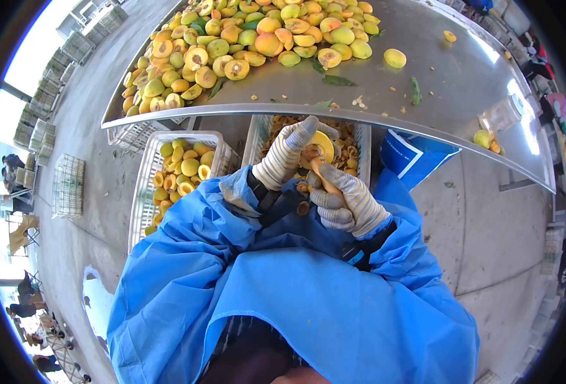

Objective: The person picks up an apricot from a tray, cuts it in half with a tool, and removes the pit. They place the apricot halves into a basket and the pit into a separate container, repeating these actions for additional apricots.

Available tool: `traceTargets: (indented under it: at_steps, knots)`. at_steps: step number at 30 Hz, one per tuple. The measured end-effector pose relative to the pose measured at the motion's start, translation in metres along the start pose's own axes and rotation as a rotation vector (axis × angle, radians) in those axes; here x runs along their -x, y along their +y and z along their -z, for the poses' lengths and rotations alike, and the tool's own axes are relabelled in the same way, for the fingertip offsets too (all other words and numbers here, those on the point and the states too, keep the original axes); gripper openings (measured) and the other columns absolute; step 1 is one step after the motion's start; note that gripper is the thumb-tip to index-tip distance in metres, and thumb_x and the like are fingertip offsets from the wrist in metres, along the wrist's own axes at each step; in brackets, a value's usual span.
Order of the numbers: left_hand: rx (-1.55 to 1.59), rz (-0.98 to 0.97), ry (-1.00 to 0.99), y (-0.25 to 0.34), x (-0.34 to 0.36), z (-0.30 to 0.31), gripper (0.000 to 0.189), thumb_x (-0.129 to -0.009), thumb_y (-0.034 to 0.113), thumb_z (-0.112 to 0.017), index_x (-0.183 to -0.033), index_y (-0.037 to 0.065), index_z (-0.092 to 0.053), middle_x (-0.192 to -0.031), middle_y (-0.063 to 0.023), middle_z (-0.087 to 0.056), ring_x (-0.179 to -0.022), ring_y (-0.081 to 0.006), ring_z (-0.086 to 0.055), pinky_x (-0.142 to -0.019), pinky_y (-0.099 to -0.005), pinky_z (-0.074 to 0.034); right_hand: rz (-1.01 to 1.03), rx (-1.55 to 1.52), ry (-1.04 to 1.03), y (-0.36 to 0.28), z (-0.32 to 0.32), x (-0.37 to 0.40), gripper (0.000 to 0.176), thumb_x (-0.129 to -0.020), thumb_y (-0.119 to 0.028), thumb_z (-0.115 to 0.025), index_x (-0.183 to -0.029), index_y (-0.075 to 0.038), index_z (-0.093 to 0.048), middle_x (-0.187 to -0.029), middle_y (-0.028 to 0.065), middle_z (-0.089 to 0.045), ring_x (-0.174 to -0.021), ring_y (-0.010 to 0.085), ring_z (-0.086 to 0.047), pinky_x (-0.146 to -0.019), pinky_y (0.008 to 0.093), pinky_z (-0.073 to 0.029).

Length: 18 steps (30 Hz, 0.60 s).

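Observation:
My left hand [281,157], in a striped work glove, is closed around a yellow peach half [323,147] with its cut side turned outward. My right hand [352,203], gloved the same way, grips a wooden-handled tool [327,179]. The tool's upper end meets the fruit near a brown pit; its working tip is hidden. Both hands are close together above a white crate [252,142] filled with brown pits and scraps. Some brown bits hang just below the hands. Beyond them, a large heap of halved and whole peaches [257,38] lies on a metal table [385,89].
A white crate [141,192] of peach halves stands at left under the table edge. To the right hangs a blue bag [403,157]. Leaves and a few loose peaches [395,58] lie on the tabletop. Stacked crates [69,185] and other people are farther left.

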<state>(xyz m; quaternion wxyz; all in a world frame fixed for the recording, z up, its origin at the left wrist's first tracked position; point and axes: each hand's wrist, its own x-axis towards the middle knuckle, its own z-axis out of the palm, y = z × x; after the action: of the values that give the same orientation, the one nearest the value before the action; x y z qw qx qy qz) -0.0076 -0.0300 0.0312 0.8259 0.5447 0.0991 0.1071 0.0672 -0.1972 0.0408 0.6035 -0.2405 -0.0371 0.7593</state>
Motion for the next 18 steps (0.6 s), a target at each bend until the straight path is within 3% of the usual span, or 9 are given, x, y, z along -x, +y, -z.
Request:
traceTargets:
  at_steps: [4, 7, 10, 13, 16, 18]
  knots:
    - [0.113, -0.024, 0.098, -0.007, 0.002, -0.006, 0.072, -0.087, 0.066, -0.056, -0.113, -0.001, -0.062, -0.091, -0.0138, -0.069, -0.081, -0.0191, -0.067, -0.075, -0.0287, -0.054, -0.013, -0.073, -0.091, 0.001, 0.002, -0.004, 0.034, -0.098, -0.045, -0.054, -0.093, -0.011, -0.057, -0.054, -0.0027, -0.044, -0.034, 0.0074, -0.039, -0.031, 0.0206, -0.032]
    - [0.067, 0.038, 0.123, -0.009, -0.006, -0.001, 0.07, -0.089, 0.065, -0.054, -0.11, -0.001, -0.063, -0.089, -0.0129, -0.069, -0.079, -0.0173, -0.067, -0.073, -0.0273, -0.054, 0.079, 0.241, 0.181, 0.003, -0.011, -0.002, 0.034, -0.098, -0.046, -0.053, -0.093, -0.012, -0.057, -0.055, -0.0029, -0.045, -0.034, 0.0075, -0.039, -0.031, 0.021, -0.033]
    - [-0.04, 0.144, 0.082, -0.007, -0.004, 0.005, 0.068, -0.09, 0.064, -0.053, -0.108, -0.001, -0.064, -0.086, -0.0122, -0.069, -0.076, -0.0158, -0.066, -0.071, -0.026, -0.053, 0.06, 0.521, 0.327, 0.01, -0.005, -0.008, 0.034, -0.098, -0.046, -0.053, -0.092, -0.013, -0.056, -0.055, -0.0029, -0.045, -0.034, 0.0076, -0.039, -0.031, 0.021, -0.033]
    - [-0.075, 0.139, 0.009, 0.01, 0.003, -0.001, 0.069, -0.091, 0.065, -0.052, -0.107, -0.001, -0.064, -0.082, -0.0114, -0.068, -0.074, -0.0147, -0.066, -0.07, -0.0256, -0.054, -0.006, 0.147, 0.096, 0.003, -0.003, -0.001, 0.035, -0.098, -0.047, -0.053, -0.092, -0.012, -0.057, -0.055, -0.0027, -0.044, -0.034, 0.0078, -0.039, -0.031, 0.0209, -0.033]
    - [0.063, 0.102, 0.006, 0.006, -0.001, -0.001, 0.069, -0.089, 0.065, -0.054, -0.107, -0.001, -0.064, -0.084, -0.0108, -0.068, -0.074, -0.0143, -0.066, -0.07, -0.0276, -0.055, 0.0, 0.047, 0.005, 0.0, -0.001, -0.001, 0.035, -0.098, -0.047, -0.053, -0.091, -0.012, -0.057, -0.054, -0.0029, -0.044, -0.034, 0.0076, -0.04, -0.03, 0.0206, -0.033]
    - [0.177, 0.041, 0.146, -0.004, -0.005, -0.004, 0.069, -0.088, 0.065, -0.056, -0.107, -0.001, -0.064, -0.085, -0.0107, -0.068, -0.073, -0.0149, -0.066, -0.07, -0.0289, -0.055, 0.014, 0.042, -0.005, 0.001, -0.001, -0.003, 0.036, -0.097, -0.047, -0.053, -0.092, -0.012, -0.057, -0.054, -0.0031, -0.043, -0.034, 0.0081, -0.039, -0.031, 0.0211, -0.032]
